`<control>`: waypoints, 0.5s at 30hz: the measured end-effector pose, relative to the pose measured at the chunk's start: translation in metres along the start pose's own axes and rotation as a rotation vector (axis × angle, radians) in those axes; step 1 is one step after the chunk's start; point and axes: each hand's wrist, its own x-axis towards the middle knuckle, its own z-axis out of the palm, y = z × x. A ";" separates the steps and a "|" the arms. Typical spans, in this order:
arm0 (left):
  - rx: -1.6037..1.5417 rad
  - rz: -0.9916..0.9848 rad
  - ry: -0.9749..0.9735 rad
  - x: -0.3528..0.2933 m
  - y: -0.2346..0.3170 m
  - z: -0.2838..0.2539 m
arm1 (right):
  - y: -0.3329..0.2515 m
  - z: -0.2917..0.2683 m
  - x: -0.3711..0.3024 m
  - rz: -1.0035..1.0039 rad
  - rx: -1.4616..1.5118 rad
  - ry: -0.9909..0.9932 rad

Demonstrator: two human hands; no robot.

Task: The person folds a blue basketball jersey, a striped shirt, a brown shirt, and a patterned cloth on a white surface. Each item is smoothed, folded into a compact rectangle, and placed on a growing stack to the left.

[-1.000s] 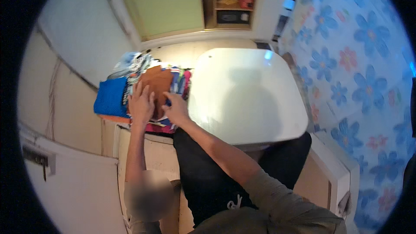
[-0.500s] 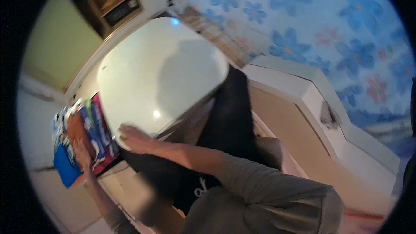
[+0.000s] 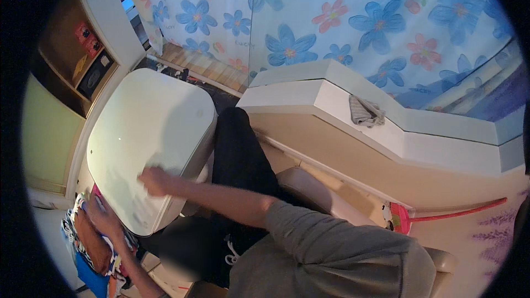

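Observation:
My left hand (image 3: 102,218) rests over a stack of folded clothes (image 3: 91,240) at the lower left, its fingers stretched toward the stack's far end beside the table. An orange-brown folded garment and a blue one (image 3: 91,276) show in the stack. Over the white table top (image 3: 138,121), near its right-hand near side, my right hand (image 3: 157,181) hovers or rests with the fingers curled in. I see nothing in it, and its shadow falls on the top.
A white ledge (image 3: 298,94) with a grey cloth (image 3: 365,111) on it runs along the right, before a flowered curtain (image 3: 287,49). A wooden shelf (image 3: 72,72) stands at the far left. A red-handled dustpan-like thing (image 3: 398,219) lies right. My black-trousered leg (image 3: 237,149) borders the table.
The view has swung right, so the table sits further left. My left hand has moved from the orange-brown garment to the stack's far end. My right hand's fingers have curled in over the table.

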 end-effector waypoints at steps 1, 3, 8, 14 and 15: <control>-0.071 0.119 0.077 0.001 0.043 0.017 | 0.015 -0.046 0.002 0.211 -0.149 -0.053; -0.388 0.035 -0.030 -0.001 0.087 0.073 | 0.046 -0.134 -0.009 0.215 -0.432 0.076; -0.416 0.211 -0.109 -0.009 0.213 0.146 | 0.092 -0.366 -0.123 0.582 -0.999 0.233; -0.950 0.240 -0.259 -0.039 0.376 0.101 | 0.058 -0.461 -0.315 1.300 -1.136 0.293; -1.095 0.274 -0.343 -0.049 0.401 0.086 | 0.057 -0.457 -0.330 1.323 -1.154 0.354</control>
